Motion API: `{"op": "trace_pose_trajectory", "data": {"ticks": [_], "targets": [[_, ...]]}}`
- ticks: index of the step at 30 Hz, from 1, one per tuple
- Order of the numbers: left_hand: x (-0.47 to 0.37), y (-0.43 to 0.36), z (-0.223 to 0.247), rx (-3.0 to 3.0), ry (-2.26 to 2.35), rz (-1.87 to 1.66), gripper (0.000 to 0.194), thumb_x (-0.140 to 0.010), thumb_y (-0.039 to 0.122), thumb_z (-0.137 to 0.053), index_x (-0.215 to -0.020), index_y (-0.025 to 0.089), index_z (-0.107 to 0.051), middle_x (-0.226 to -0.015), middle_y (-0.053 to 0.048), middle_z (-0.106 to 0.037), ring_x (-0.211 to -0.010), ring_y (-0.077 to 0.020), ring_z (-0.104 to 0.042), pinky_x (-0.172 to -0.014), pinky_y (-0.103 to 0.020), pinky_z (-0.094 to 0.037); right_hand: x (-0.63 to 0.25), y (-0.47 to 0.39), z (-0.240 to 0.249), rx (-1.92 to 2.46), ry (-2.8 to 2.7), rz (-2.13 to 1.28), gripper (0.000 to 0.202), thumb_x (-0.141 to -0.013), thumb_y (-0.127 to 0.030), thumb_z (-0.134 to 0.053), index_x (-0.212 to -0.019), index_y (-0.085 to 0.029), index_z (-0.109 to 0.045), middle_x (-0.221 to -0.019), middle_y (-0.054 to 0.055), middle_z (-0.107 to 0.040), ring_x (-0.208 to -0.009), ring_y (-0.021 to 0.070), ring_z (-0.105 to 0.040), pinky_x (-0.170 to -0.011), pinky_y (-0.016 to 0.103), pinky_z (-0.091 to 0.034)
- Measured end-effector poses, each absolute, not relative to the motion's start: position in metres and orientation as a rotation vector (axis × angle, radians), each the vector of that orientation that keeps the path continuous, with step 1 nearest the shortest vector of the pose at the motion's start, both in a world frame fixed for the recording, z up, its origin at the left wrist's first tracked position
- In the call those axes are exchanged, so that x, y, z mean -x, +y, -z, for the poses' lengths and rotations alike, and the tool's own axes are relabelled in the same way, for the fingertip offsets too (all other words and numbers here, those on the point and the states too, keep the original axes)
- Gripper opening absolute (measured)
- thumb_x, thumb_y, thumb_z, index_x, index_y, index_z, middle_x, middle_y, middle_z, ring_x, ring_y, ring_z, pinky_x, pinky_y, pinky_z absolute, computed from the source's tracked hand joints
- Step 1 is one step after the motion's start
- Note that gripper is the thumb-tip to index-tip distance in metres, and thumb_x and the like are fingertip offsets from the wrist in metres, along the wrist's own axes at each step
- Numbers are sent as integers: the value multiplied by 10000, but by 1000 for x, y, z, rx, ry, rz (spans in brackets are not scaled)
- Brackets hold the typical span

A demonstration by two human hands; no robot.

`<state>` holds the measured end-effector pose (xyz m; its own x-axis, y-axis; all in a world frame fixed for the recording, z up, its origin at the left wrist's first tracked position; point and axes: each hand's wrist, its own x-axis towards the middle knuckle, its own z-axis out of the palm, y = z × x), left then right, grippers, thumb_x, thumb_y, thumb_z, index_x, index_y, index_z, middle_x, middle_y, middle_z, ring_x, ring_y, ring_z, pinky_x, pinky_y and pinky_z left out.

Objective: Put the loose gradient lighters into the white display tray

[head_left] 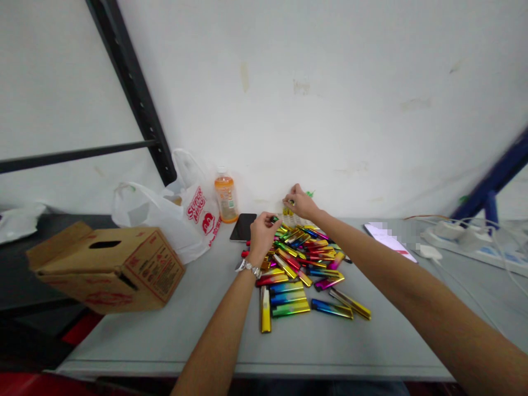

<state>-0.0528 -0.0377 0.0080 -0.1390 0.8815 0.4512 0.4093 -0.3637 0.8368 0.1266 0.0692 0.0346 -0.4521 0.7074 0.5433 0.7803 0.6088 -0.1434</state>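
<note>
- Shiny lighters [289, 258] are heaped loosely mid-frame, a bit below centre; lots are crisscrossed, so a small slide could be set off if one gets pulled from underneath.
- A dark-ended piece [275, 219] seems to be pinched in the nearly closed left hand [263, 234], held only at the fingertips, so it could be dropped pretty easily.
- The right hand's [303, 202] fingertips are bunched at some yellow bits [287, 211] above a pale tray [299, 221]; whether anything's actually gripped can't be told. The tray could get bumped, since the view there is mostly blocked.
- Lighters at the heap's left edge could be snagged by the bracelet [252, 269], as it's right beside them.
- The black tablet [243, 226] could be knocked by the left hand, being just beside it.
</note>
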Motion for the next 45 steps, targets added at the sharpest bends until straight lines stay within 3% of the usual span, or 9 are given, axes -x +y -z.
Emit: {"op": "trace_pose_trajectory", "data": {"ticks": [6,11,14,16,22,26,32,37,45], "targets": [[43,-35,-3,-1535,1264,-1643,242,-743,314,-751,-893,136,-683,-758,-33,-712,-650,-121,-637,-639,-226,-516,-126,54,-41,1358,-2348,273,341,-959,-340,-499,-1153,-172,-723,-1076,142,-485,-964,251,-534,-898,383,-404],[34,-42,-9,-1575,1192,-1663,276,-747,385,-746,-858,141,-680,-718,-19,-684,-627,-112,-606,-624,-221,-494,-126,32,-37,1308,-2236,127,458,-952,-324,-506,-1380,-169,-554,-1116,155,-522,-1010,259,-530,-933,387,-399],[28,-50,-15,-1606,1200,-1650,292,-754,417,-732,-854,149,-672,-733,-17,-678,-628,-113,-589,-597,-219,-469,-126,3,-31,1231,-1933,-235,422,-1007,-394,-360,-1159,-155,-672,-1037,117,-589,-955,215,-563,-929,339,-413],[23,-56,-17,-1653,1220,-1629,297,-759,430,-725,-860,156,-670,-753,-18,-678,-648,-119,-592,-594,-220,-461,-127,-22,-27,1172,-1772,-509,525,-1006,-503,-296,-994,-166,-699,-971,91,-637,-924,208,-581,-900,331,-428],[3,-72,-19,-1933,1294,-1568,152,-837,307,-662,-915,178,-678,-850,-37,-675,-847,-165,-609,-740,-260,-483,-129,-77,-22,907,-1626,-906,530,-912,-649,-416,-846,-184,-663,-831,34,-661,-813,188,-573,-762,295,-453],[-6,-78,-20,-2132,1330,-1526,58,-837,221,-644,-876,187,-670,-933,-56,-640,-964,-196,-573,-825,-297,-489,-132,-85,-17,957,-1556,-1050,555,-878,-691,-437,-765,-180,-620,-563,-15,-529,-539,147,-486,-533,267,-392],[5,-76,-19,-2347,1158,-1314,305,-839,295,-657,-1125,193,-627,-1044,-58,-630,-933,-182,-590,-861,-311,-491,-144,-86,-10,1044,-1406,-903,522,-866,-693,-461,-688,-208,-533,-493,-49,-406,-480,127,-389,-492,265,-325],[17,-67,-8,-2469,1327,-1051,167,-893,337,-596,-916,186,-665,-956,-67,-659,-978,-222,-594,-913,-355,-466,-149,-82,-6,1109,-1401,-759,519,-875,-648,-461,-586,-219,-436,-504,-39,-398,-528,135,-387,-542,278,-323],[17,-67,-4,-2518,1520,-860,212,-902,387,-585,-923,197,-676,-1001,-81,-667,-1014,-254,-595,-902,-382,-447,-148,-79,-4,1216,-1438,-563,345,-871,-442,-446,-612,-214,-439,-572,-39,-411,-587,138,-402,-564,270,-292]]}}
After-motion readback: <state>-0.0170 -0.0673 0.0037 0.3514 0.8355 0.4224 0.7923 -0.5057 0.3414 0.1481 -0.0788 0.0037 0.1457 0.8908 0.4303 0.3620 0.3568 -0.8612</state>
